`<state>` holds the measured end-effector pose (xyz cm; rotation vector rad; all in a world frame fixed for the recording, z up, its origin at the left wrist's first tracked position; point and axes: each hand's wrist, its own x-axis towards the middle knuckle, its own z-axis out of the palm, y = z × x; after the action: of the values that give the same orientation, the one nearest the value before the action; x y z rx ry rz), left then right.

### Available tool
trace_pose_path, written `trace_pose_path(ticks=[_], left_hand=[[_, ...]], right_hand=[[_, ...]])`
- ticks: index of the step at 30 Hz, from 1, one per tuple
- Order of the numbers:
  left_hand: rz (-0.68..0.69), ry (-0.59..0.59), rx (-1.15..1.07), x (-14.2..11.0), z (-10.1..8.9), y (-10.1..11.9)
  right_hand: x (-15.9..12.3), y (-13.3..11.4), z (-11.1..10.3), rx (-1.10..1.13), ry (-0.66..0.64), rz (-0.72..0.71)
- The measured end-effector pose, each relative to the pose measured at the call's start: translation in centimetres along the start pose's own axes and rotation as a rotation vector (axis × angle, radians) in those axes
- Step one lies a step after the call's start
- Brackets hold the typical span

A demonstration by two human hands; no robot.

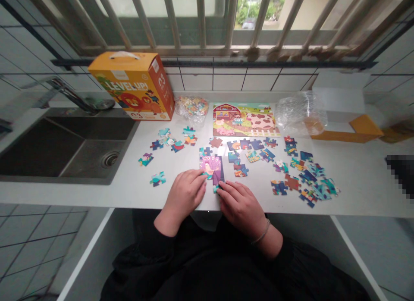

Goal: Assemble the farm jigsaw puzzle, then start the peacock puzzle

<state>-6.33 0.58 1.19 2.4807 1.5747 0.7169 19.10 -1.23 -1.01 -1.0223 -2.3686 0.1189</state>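
L hand [186, 191] low & palm-down, fingers bent fwd and inward, wrist bare below black sleeve [155, 245], R hand [241, 204] opp. it, also palm-down w/ fingers curled toward L, thin bracelet [263, 232] round R wrist, both forearms angled in from the sides, hands near each other but apart.

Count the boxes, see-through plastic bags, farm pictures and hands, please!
Boxes: 2 (upright box, open box)
Plastic bags: 2 (bag of pieces, crumpled bag)
Farm picture: 1
Hands: 2 (left hand, right hand)
Total: 7
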Motion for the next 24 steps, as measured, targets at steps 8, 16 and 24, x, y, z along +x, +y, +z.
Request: trace_pose_path(ticks=[8, 16, 24], left_hand=[[-0.525, 0.046, 0.371, -5.4, -4.6, -8.0], [-0.608, 0.029, 0.061, -5.0, -6.4, -9.5], [-0.664, -0.005, -0.276, -3.8, -6.7, -6.8]], right_hand=[[-0.1, 0.2, 0.2, 0.030, 0.014, 0.007], [-0.2, 0.1, 0.2, 0.024, 0.028, -0.005], [-0.3, 0.1, 0.1, 0.048, 0.045, 0.006]])
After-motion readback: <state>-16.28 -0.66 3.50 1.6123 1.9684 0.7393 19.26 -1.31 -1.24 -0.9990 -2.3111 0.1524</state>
